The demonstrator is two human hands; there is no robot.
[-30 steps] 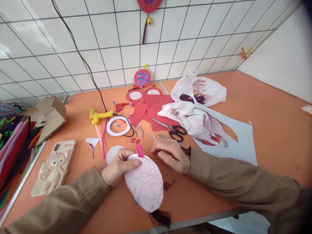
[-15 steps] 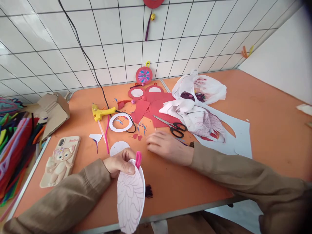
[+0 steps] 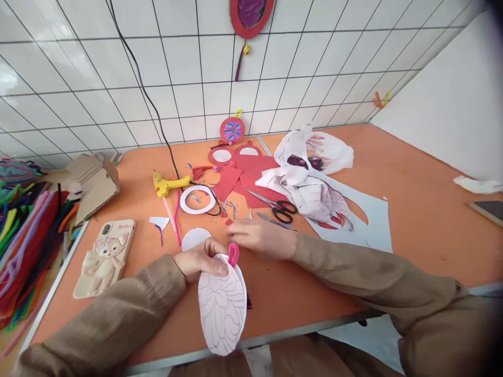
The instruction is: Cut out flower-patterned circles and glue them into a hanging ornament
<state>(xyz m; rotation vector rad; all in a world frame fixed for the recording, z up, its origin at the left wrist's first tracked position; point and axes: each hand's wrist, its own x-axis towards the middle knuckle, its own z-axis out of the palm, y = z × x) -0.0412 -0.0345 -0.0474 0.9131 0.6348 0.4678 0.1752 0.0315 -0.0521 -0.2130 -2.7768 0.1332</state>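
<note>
Behind the orange bench (image 3: pixel 424 209) rises a tiled wall (image 3: pixel 181 68). Your left hand (image 3: pixel 200 260) pinches the patterned oval (image 3: pixel 222 309) above the bench's near edge; it looks light, bendable, so hold its rim. Your blurred right hand's (image 3: pixel 261 238) grip is unclear.

You can pass your right hand (image 3: pixel 261 238) low over the orange table (image 3: pixel 298 293), between your right forearm and the near edge. Straight ahead of this hand, the open scissors (image 3: pixel 283 210) stand in the way, and behind them the crumpled plastic bag (image 3: pixel 338 154). On your left, the phone (image 3: pixel 106 256) limits the forearm; farther ahead, the glue gun (image 3: pixel 171 185) and its rising cord (image 3: pixel 151 102) block the reach.
</note>
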